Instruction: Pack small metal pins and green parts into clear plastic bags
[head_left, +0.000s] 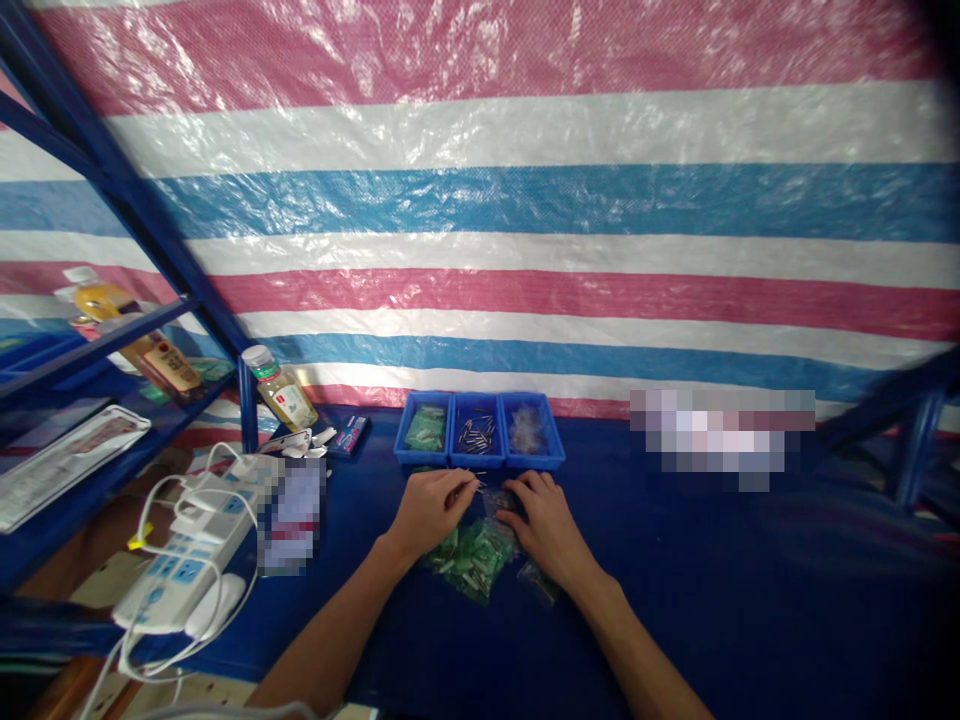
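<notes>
My left hand (433, 508) is closed in a pinch, with a small thin metal pin (481, 486) at its fingertips. My right hand (546, 522) has thumb and fingers closed on the edge of a small clear plastic bag (496, 503). Between my forearms lies a pile of green packets (474, 562), light slim pieces showing inside. Another small clear bag (538, 583) is by my right wrist, partly covered. Just beyond my hands, three joined blue trays hold green packets (426, 428), dark metal pins (477, 434) and clear plastic bags (527, 431).
On the left of the blue table (720, 580) are a white power strip (169, 560) with looped cables, a drink bottle (281, 390) and a small dark box (349, 436). Blue frame posts stand at both sides. A striped plastic sheet (525, 210) hangs behind.
</notes>
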